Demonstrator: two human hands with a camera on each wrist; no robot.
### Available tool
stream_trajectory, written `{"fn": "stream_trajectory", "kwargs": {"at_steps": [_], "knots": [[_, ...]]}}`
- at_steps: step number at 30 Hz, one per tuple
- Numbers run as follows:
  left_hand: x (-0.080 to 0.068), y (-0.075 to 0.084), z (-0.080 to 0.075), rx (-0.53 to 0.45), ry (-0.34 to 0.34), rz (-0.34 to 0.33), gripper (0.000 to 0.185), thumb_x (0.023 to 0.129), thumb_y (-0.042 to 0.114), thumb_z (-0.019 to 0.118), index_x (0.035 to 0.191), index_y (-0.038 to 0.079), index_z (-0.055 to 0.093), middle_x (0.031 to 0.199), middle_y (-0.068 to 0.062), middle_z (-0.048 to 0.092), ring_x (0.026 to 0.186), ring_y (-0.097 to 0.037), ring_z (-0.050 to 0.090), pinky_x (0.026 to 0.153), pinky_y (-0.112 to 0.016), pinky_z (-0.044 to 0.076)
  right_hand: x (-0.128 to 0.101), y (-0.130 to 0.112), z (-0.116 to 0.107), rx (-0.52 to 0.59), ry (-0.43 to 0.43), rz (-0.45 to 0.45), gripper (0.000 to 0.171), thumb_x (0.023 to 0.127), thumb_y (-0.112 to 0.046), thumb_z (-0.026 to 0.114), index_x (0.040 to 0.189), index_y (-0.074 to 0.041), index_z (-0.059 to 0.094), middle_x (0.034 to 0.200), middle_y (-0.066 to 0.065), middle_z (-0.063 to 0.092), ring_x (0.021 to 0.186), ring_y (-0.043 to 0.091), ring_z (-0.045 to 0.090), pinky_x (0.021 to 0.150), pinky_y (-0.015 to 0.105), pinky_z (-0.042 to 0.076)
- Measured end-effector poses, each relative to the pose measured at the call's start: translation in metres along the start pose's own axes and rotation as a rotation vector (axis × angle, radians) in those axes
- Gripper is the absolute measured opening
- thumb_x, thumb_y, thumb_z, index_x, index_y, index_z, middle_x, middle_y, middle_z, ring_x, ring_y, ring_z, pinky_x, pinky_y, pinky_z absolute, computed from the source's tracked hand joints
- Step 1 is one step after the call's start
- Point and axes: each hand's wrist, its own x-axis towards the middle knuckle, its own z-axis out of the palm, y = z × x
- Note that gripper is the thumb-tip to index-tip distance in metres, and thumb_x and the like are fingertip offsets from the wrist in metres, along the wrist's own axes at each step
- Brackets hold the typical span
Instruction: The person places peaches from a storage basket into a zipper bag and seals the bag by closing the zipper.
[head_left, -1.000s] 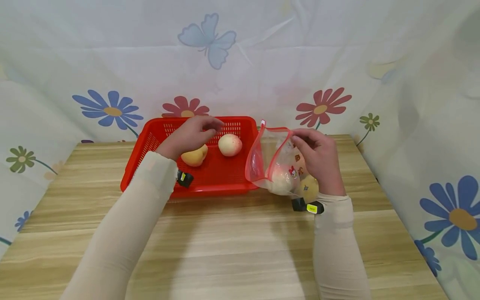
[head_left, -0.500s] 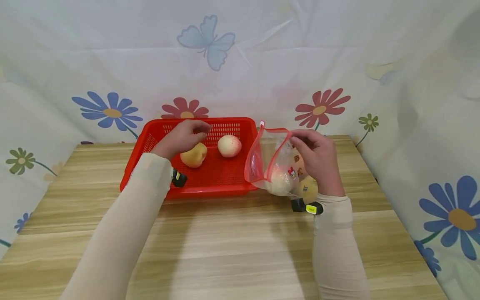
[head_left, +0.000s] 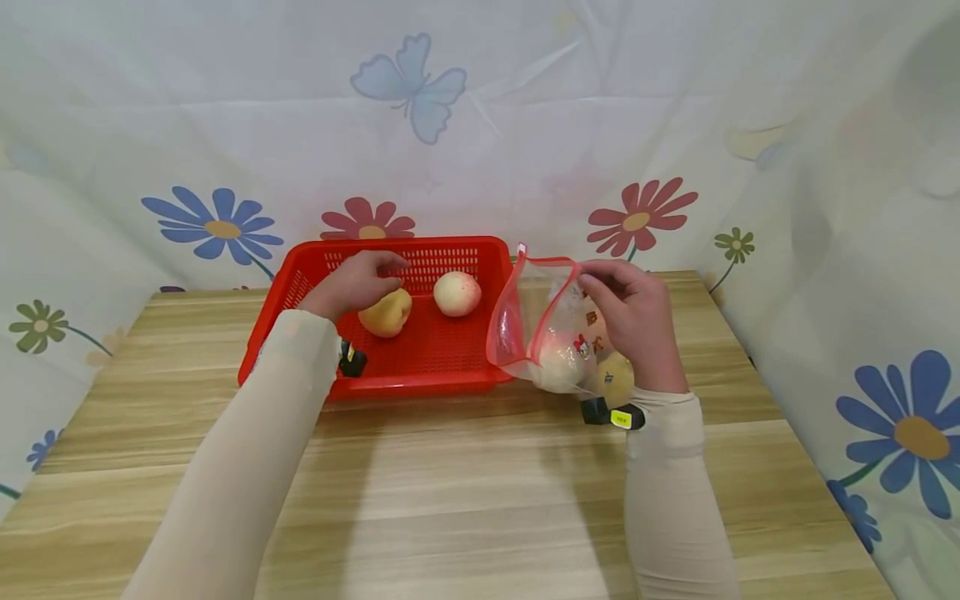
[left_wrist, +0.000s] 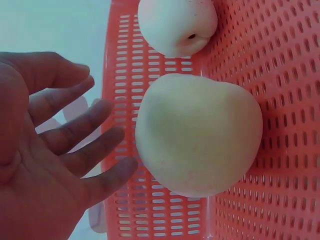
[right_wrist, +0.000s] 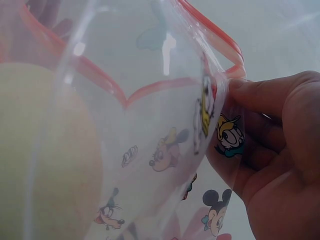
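Note:
My left hand [head_left: 354,285] hovers over the left part of a red plastic basket [head_left: 427,383], fingers loosely bent and holding nothing. Right beside its fingers, in the left wrist view, is a yellow peach [left_wrist: 200,135]; a whitish-pink peach [left_wrist: 177,25] lies beyond it. Both fruits sit in the basket. My right hand [head_left: 637,321] pinches the rim of a clear zip bag [head_left: 551,304] with red edging and cartoon prints, between thumb and fingers. The bag's mouth gapes toward the basket. Inside the bag show a pale pink peach [head_left: 558,367] and a yellow fruit [head_left: 615,379].
Wood-patterned tabletop [head_left: 465,500] spreads in front of the basket and bag. Behind stands a white cloth backdrop [head_left: 510,167] with printed flowers and a butterfly, which also runs along both sides. The basket's right end is close against the bag.
My left hand has drawn back left and lowered slightly toward the yellow peach. The right hand keeps its pinch on the bag, which stays in place.

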Motion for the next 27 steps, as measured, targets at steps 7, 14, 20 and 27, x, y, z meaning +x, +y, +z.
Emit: {"fn": "stream_trajectory", "kwargs": {"at_steps": [7, 14, 20, 27], "knots": [[-0.003, -0.003, 0.000, 0.006, -0.028, -0.052, 0.061, 0.087, 0.025, 0.070, 0.143, 0.019, 0.047, 0.144, -0.009, 0.049, 0.120, -0.031, 0.052, 0.094, -0.053, 0.052, 0.000, 0.001, 0.000, 0.004, -0.003, 0.005, 0.025, 0.093, -0.020, 0.065, 0.111, -0.004, 0.071, 0.097, 0.013, 0.071, 0.080, 0.002, 0.060, 0.072, 0.014, 0.051], [-0.004, -0.010, 0.006, 0.014, -0.084, -0.083, 0.070, 0.082, 0.024, 0.074, 0.145, 0.019, 0.044, 0.139, -0.008, 0.051, 0.121, -0.032, 0.048, 0.098, -0.056, 0.048, 0.000, 0.001, 0.001, 0.000, -0.009, 0.005, 0.025, 0.093, -0.019, 0.065, 0.112, -0.004, 0.071, 0.097, 0.013, 0.071, 0.081, 0.002, 0.060, 0.072, 0.013, 0.051], [-0.004, -0.014, 0.010, -0.005, -0.111, -0.129, 0.081, 0.080, 0.025, 0.078, 0.149, 0.021, 0.037, 0.140, -0.008, 0.048, 0.125, -0.033, 0.045, 0.100, -0.056, 0.047, 0.000, 0.001, 0.002, -0.009, -0.016, 0.026, 0.026, 0.093, -0.021, 0.064, 0.113, -0.006, 0.071, 0.100, 0.012, 0.071, 0.082, 0.004, 0.060, 0.073, 0.013, 0.051], [-0.003, -0.014, 0.010, 0.020, -0.132, -0.144, 0.083, 0.077, 0.024, 0.079, 0.149, 0.021, 0.037, 0.136, -0.009, 0.049, 0.121, -0.032, 0.046, 0.099, -0.054, 0.048, -0.001, 0.001, 0.003, -0.017, -0.024, 0.046, 0.027, 0.094, -0.022, 0.063, 0.115, -0.008, 0.070, 0.103, 0.012, 0.071, 0.084, 0.004, 0.060, 0.075, 0.013, 0.051]]}}
